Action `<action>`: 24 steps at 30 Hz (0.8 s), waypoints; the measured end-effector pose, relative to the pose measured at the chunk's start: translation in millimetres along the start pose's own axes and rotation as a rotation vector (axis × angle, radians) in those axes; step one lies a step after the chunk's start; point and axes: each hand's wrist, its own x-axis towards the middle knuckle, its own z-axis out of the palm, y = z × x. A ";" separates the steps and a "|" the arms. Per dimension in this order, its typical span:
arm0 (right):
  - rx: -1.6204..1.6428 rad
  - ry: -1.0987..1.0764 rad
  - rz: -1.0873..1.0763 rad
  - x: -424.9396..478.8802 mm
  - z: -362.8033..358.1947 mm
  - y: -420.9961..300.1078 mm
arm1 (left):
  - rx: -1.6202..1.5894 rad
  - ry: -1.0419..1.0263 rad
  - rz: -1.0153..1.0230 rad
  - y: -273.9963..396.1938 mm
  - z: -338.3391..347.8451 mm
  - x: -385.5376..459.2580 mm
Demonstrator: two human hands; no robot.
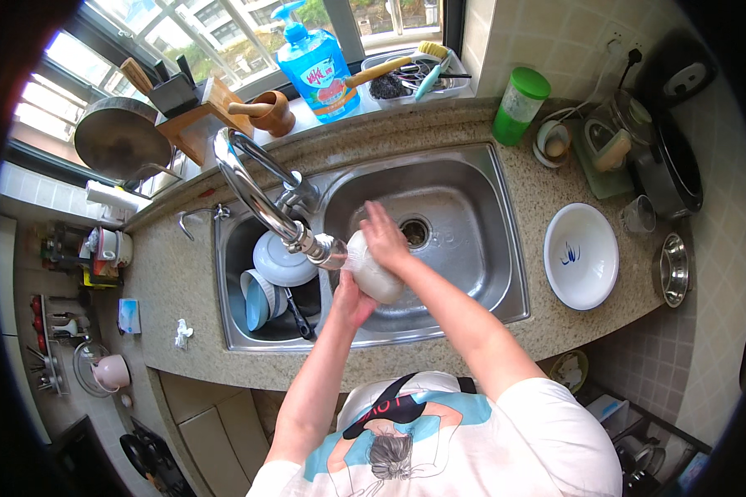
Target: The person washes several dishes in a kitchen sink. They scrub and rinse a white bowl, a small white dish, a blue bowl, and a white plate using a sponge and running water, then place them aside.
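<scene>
My left hand (354,299) holds a pale, rounded oblong object (376,279) from its lower left side, over the large basin of the stainless steel sink (466,205). What the object is I cannot tell for sure. My right hand (385,239) lies against its upper right side, the fingers stretched straight past it and not wrapped around it. Water from the chrome faucet (255,192) runs onto the object beside my left hand. The basin's drain (414,232) shows just beyond my right hand.
White bowls (284,258), a blue bowl (258,304) and a black handle (299,317) fill the smaller basin. Right of the sink sits a large white bowl (581,256). A blue pump bottle (320,74) and a tray of brushes (410,77) stand on the sill.
</scene>
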 end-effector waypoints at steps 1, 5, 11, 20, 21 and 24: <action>0.080 0.004 0.186 4.4 -0.3 5.6 | 0.003 0.002 0.014 -0.7 -1.1 1.1; -0.139 -0.006 -0.080 -33.5 29.9 5.9 | 0.013 0.011 0.090 -4.1 -9.3 2.3; -0.286 -0.251 -0.515 -65.1 21.9 -49.4 | -0.019 -0.031 -0.014 -2.7 -38.3 0.6; -0.025 -0.463 0.299 39.1 -15.2 -1.1 | 0.230 0.000 -0.099 11.9 -3.2 -17.0; 0.208 -0.476 0.428 43.6 -18.1 23.5 | 0.246 0.004 -0.079 12.8 2.7 -16.0; 0.710 -0.511 0.776 12.1 -30.5 20.0 | 0.120 0.026 0.004 19.0 -11.3 -17.2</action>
